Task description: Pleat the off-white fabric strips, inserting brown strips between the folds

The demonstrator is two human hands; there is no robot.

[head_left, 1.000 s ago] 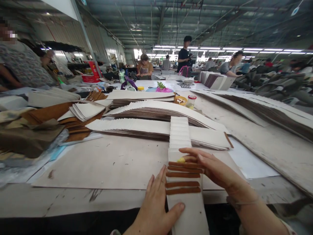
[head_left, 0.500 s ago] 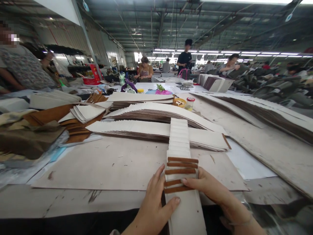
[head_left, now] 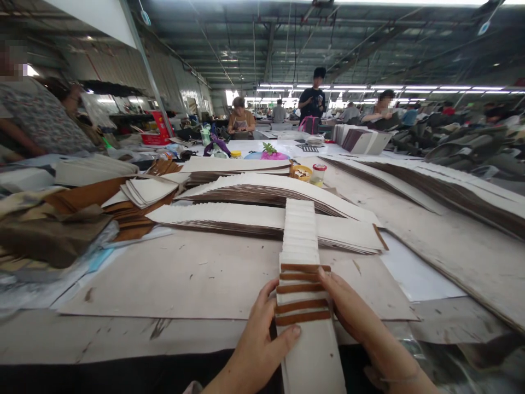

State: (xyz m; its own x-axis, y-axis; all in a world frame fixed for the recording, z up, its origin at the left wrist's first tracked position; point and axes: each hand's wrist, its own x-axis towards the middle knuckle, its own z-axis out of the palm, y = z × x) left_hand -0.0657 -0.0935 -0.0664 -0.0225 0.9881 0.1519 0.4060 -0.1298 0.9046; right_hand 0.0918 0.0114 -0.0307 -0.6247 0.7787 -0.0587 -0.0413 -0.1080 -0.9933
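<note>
Over the near edge of the table [head_left: 123,335], the pale strip stack [head_left: 309,347] is held by the half-curled left hand [head_left: 266,331]; brown strips [head_left: 302,288] are touched by the loosely curved right hand [head_left: 348,301], its grip unclear.

The left hand [head_left: 260,339] grips a stack of white strips [head_left: 301,232] along its left edge, thumb on top just below 5 brown strips [head_left: 302,288] laid crosswise. The right hand [head_left: 356,312] holds the right edge, thumb touching the ends of the upper brown strips. The stack's far end lies over a fanned pile [head_left: 221,216] on the bench [head_left: 197,335]. Farther back stand a yellow tub [head_left: 302,174] and a red-lidded jar [head_left: 318,176], side by side; brown sheets [head_left: 86,196] lie at left. Beyond, a person in black [head_left: 310,102] stands.
</note>
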